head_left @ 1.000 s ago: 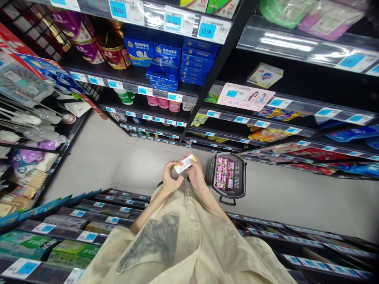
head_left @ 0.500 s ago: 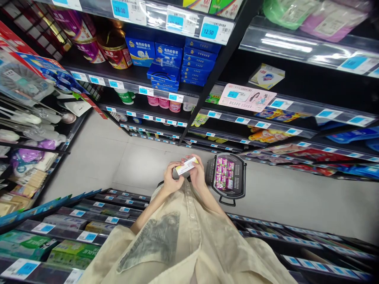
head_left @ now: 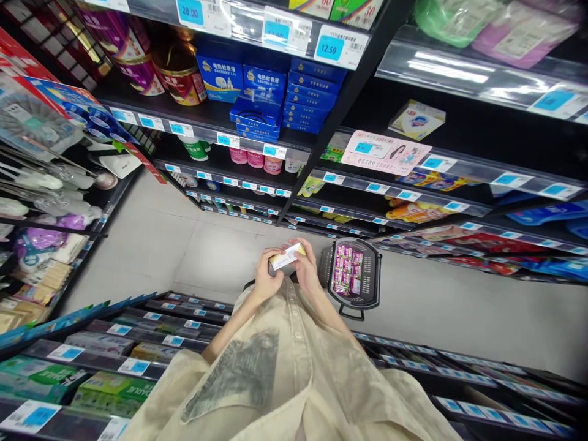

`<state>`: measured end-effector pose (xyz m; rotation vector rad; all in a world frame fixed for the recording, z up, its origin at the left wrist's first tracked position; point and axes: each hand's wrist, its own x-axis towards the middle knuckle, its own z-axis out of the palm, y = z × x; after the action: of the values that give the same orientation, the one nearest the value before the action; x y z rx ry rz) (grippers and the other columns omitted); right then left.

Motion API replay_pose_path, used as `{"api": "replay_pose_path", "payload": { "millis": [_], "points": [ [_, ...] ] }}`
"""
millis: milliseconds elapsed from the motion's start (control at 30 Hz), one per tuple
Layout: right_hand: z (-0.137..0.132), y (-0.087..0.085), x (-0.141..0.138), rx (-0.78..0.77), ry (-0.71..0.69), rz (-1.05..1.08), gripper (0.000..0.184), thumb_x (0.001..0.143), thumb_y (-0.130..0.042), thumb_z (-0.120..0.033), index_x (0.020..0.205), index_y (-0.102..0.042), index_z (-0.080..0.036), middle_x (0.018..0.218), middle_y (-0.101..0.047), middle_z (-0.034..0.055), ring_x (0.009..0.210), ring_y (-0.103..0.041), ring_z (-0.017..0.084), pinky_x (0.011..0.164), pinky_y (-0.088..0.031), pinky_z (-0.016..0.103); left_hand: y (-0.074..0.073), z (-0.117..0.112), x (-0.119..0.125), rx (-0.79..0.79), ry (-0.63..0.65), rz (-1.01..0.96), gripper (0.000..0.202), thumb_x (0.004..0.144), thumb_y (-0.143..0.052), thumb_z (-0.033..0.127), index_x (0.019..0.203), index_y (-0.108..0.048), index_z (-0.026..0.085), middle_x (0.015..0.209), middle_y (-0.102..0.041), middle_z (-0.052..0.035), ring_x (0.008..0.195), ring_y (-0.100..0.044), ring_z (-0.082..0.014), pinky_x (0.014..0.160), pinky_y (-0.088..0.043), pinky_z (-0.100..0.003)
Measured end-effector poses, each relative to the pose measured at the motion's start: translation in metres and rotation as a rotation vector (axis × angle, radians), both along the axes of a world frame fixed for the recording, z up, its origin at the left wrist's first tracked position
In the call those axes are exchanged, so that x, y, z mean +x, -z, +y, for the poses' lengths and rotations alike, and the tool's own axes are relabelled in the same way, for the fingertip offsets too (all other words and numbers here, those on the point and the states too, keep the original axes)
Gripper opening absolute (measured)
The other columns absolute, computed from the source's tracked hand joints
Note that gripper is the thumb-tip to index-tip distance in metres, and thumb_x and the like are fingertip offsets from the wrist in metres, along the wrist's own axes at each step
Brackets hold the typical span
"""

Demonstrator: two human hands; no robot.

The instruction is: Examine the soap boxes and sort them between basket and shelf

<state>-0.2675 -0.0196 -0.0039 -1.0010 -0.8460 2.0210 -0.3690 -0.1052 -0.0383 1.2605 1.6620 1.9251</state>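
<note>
White-and-yellow carton (head_left: 288, 256): grip of left hand (head_left: 266, 277) and right hand (head_left: 307, 271) closed on it, outside shopping basket (head_left: 368, 275); purple packets (head_left: 342, 268) already inside.

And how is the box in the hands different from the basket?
The box is small and white with some yellow; the basket is bigger and dark. The left hand and right hand hold the box; the basket stands on the floor. The basket is open, showing purple packs; the box shows no contents.

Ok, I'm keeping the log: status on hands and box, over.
Left hand and right hand both on white box. Box held before shirt. Basket at right, clear of both hands.
</note>
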Motion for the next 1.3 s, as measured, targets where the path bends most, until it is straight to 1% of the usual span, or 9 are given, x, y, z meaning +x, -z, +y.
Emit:
{"api": "replay_pose_path", "payload": {
  "millis": [167,300,500,600,700,900,1033,1133,1300],
  "points": [
    [-0.003,0.007,-0.001,0.042,-0.065,0.034,0.096,0.056,-0.097,-0.01,0.139,-0.058,-0.041,0.148,-0.067,0.0006,0.131,-0.067,0.026,0.1,-0.062,0.04,-0.005,0.002,-0.002,-0.011,0.02,-0.112,0.04,0.091,-0.063,0.014,0.13,-0.057,0.023,0.125,-0.07,-0.0124,0.129,-0.07,-0.0291,0.111,-0.059,-0.052],
    [-0.002,0.008,0.0,-0.024,-0.039,0.078,0.077,0.068,-0.093,-0.021,0.136,-0.062,-0.038,0.153,-0.065,0.0006,0.132,-0.066,0.024,0.103,-0.061,0.039,-0.007,0.004,-0.001,-0.01,0.074,-0.162,0.044,0.097,-0.072,0.027,0.138,-0.056,0.023,0.137,-0.069,-0.0175,0.136,-0.068,-0.0311,0.113,-0.06,-0.051],
    [0.0,0.006,0.006,-0.043,-0.014,0.041,0.069,0.079,-0.085,-0.037,0.144,-0.061,-0.041,0.16,-0.059,-0.0013,0.132,-0.067,0.025,0.101,-0.06,0.039,-0.004,0.0,0.0,-0.043,0.129,-0.24,0.075,0.083,-0.092,0.04,0.146,-0.055,0.025,0.158,-0.056,-0.0188,0.13,-0.069,-0.0298,0.105,-0.064,-0.045],
    [-0.001,0.012,0.005,-0.069,0.005,0.019,0.053,0.083,-0.082,-0.049,0.133,-0.068,-0.038,0.144,-0.071,-0.0003,0.119,-0.072,0.024,0.093,-0.062,0.037,-0.01,-0.003,-0.002,-0.105,0.17,-0.257,0.089,0.08,-0.094,0.042,0.156,-0.05,0.028,0.161,-0.052,-0.0199,0.109,-0.072,-0.0236,0.089,-0.067,-0.038],
    [-0.001,0.019,0.004,-0.054,0.018,0.008,0.037,0.079,-0.085,-0.054,0.108,-0.074,-0.033,0.117,-0.079,-0.0021,0.098,-0.075,0.021,0.078,-0.061,0.03,-0.018,-0.006,-0.002,-0.197,0.186,-0.233,0.094,0.078,-0.096,0.038,0.159,-0.049,0.03,0.16,-0.053,-0.0181,0.102,-0.068,-0.0211,0.088,-0.065,-0.037],
    [0.007,0.014,0.006,-0.021,-0.187,-0.023,0.053,0.08,-0.076,-0.075,0.096,-0.082,-0.025,0.114,-0.083,0.0066,0.092,-0.076,0.025,0.073,-0.062,0.034,-0.014,-0.011,0.006,-0.267,0.065,-0.088,0.117,0.066,-0.102,0.035,0.164,-0.037,0.03,0.159,-0.051,-0.0194,0.123,-0.065,-0.0303,0.087,-0.065,-0.038],
    [0.011,0.01,0.011,-0.033,-0.276,-0.079,0.065,0.081,-0.068,-0.083,0.098,-0.086,-0.024,0.112,-0.084,0.0102,0.101,-0.078,0.031,0.086,-0.063,0.042,-0.008,-0.015,0.006,-0.246,0.027,-0.033,0.095,0.074,-0.098,0.042,0.155,-0.05,0.026,0.15,-0.055,-0.019,0.115,-0.068,-0.0286,0.067,-0.063,-0.029],
    [0.014,0.009,0.015,-0.068,-0.272,-0.1,0.063,0.082,-0.067,-0.083,0.092,-0.087,-0.023,0.101,-0.085,0.0105,0.099,-0.078,0.032,0.093,-0.063,0.044,-0.009,-0.016,0.002,-0.231,0.044,-0.028,0.07,0.085,-0.089,0.042,0.147,-0.059,0.024,0.142,-0.06,-0.0181,0.103,-0.071,-0.0241,0.065,-0.063,-0.029],
    [0.013,0.009,0.02,-0.127,-0.226,-0.084,0.059,0.082,-0.071,-0.079,0.088,-0.086,-0.022,0.097,-0.085,0.011,0.088,-0.078,0.028,0.076,-0.064,0.038,-0.011,-0.015,0.0,-0.183,0.097,-0.058,0.058,0.09,-0.084,0.034,0.145,-0.065,0.027,0.139,-0.063,-0.0151,0.083,-0.071,-0.016,0.068,-0.065,-0.031]
  ]
}}
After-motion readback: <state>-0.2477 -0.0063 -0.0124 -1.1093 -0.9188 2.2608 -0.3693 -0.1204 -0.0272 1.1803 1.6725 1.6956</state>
